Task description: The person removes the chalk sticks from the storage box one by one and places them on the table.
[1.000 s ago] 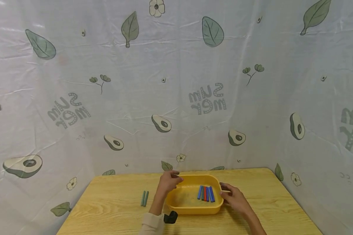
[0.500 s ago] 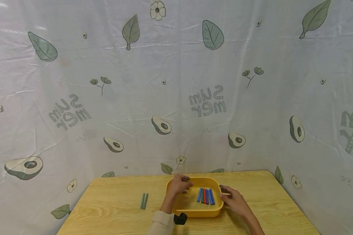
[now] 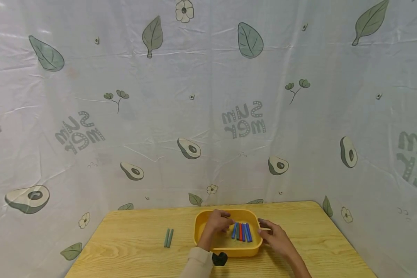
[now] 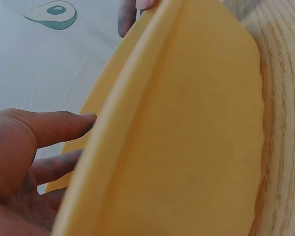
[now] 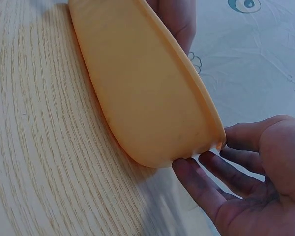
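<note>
A yellow plastic tray (image 3: 234, 253) sits on the table with several short coloured sticks, like crayons or chalks, side by side in its right half. Blue, dark green and red (image 3: 241, 232) show among them. My left hand (image 3: 218, 224) reaches over the near wall into the tray, fingertips close by the leftmost blue stick (image 3: 234, 231). In the left wrist view, the rim hides part of that hand's fingers, and the thumb is extended. At the tray's right end, my right hand (image 5: 255, 172) holds the tray, thumb at the rim and fingers against the outer wall.
Two grey-green sticks (image 3: 168, 238) lie parallel on the wooden table (image 3: 135, 251), left of the tray. A pale printed sheet (image 3: 208, 173) hangs behind the table and at both sides. A black strap piece (image 3: 220, 258) is on the left wrist.
My left hand has moved right, from the tray's left rim across the inside to beside the sticks. The right hand stays at the tray's right end, and the sticks keep their places.
</note>
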Demonstrator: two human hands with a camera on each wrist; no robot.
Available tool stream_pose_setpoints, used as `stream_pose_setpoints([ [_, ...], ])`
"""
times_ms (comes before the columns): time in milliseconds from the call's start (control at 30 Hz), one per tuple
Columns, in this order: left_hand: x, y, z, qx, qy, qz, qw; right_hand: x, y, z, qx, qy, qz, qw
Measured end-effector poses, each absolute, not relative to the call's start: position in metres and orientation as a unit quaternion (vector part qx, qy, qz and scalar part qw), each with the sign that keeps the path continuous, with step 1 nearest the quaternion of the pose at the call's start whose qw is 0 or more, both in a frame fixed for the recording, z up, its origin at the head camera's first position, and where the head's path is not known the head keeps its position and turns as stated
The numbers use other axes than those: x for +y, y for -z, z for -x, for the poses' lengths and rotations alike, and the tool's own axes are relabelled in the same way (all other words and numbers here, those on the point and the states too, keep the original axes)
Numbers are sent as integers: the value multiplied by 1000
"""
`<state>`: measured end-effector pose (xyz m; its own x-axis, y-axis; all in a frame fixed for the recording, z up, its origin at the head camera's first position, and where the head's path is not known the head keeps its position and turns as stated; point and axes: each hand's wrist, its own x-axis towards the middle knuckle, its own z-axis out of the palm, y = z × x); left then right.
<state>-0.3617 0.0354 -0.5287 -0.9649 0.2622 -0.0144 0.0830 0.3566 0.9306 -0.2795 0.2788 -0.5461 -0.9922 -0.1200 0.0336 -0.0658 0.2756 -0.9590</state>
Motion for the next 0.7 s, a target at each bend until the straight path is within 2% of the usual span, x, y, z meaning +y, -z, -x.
stream_pose_setpoints([
  [233, 47, 537, 361, 826, -550, -95, 84, 279, 546, 280, 799, 599, 53, 21],
  [700, 59, 545, 360, 883, -456, -110, 15, 281, 544, 280, 799, 599, 50, 35],
])
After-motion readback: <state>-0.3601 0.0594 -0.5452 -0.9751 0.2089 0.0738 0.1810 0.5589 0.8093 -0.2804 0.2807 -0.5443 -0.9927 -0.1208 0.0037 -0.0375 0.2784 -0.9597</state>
